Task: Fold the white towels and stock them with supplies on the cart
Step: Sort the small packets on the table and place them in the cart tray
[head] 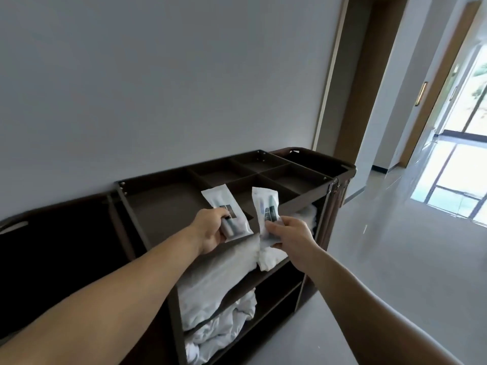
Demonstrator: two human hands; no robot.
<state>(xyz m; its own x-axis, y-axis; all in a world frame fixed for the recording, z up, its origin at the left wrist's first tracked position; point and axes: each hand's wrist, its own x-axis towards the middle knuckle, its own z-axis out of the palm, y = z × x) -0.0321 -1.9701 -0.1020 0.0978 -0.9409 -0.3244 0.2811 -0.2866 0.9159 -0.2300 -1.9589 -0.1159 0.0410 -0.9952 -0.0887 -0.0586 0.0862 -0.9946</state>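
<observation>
The left forearm point(126, 280) and right forearm point(342, 280) are bare.

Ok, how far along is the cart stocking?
White towels already sit on the cart shelves, the lower ones rumpled. The left hand holds a supply packet and the right hand a second packet above the top tray. Its compartments look bare, so the supplies remain to be placed.
</observation>
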